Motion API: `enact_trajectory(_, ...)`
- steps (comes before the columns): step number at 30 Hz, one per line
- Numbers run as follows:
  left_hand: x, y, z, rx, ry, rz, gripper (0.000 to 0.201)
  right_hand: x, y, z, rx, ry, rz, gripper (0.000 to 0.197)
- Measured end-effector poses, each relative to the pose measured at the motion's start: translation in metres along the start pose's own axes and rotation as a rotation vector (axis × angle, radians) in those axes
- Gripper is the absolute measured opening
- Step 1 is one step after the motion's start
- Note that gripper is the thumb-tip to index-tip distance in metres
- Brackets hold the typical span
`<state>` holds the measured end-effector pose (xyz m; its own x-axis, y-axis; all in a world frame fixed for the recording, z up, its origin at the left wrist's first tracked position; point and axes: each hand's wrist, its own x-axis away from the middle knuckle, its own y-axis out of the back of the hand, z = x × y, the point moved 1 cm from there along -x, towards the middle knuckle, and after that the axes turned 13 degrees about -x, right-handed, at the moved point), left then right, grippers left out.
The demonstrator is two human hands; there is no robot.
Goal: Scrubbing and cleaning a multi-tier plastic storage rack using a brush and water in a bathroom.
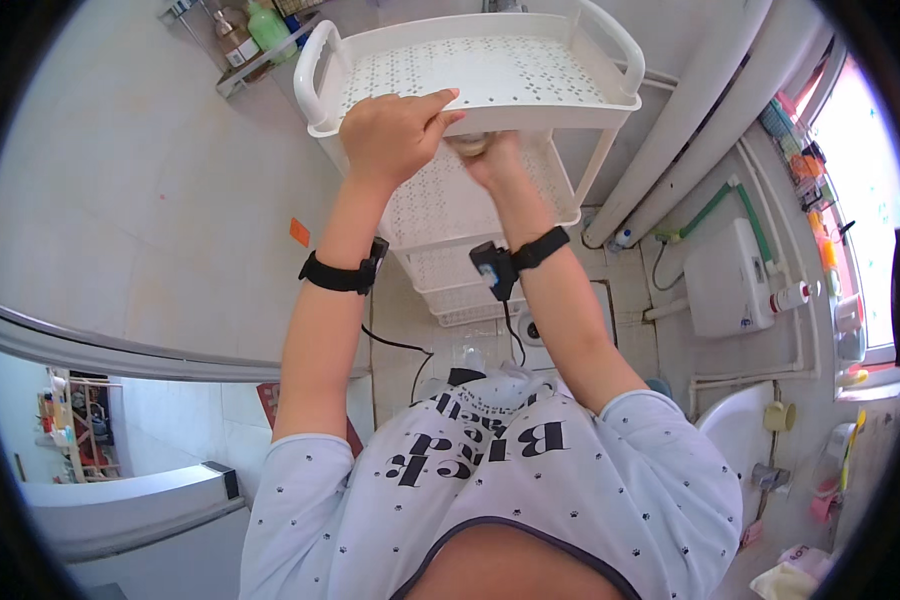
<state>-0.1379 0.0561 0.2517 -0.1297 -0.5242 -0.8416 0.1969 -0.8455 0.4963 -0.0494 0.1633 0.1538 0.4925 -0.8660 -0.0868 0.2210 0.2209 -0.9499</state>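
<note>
A white plastic tiered cart (530,122) with a perforated top tray stands in front of me. My left hand (395,138) is closed over the near left part of the top tray's rim, its index finger on the inner side and its thumb outside. Below that rim, my right hand (497,162) reaches in above the second tray (435,195). Its fingers are curled at a small pale, rounded thing (470,145), partly hidden by the rim and too blurred to name. Each wrist wears a black strap with a small cabled device.
Bottles (268,27) stand on a wall rack at the far left. Thick white pipes (695,120) run up right of the cart. Further right are a white cistern (727,280), a washbasin (735,425) and a window sill with small items. Cables hang from my wrists.
</note>
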Motion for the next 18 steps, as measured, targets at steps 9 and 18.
enact_trajectory(9,0.000,-0.007,-0.007,-0.028,0.038,0.078,0.022,0.012,0.006,0.059,0.116,0.005,0.046,0.045)
enact_trajectory(18,0.006,0.003,-0.008,-0.040,0.081,0.026,0.035,0.025,0.013,-0.006,0.322,-0.073,-0.003,0.055)
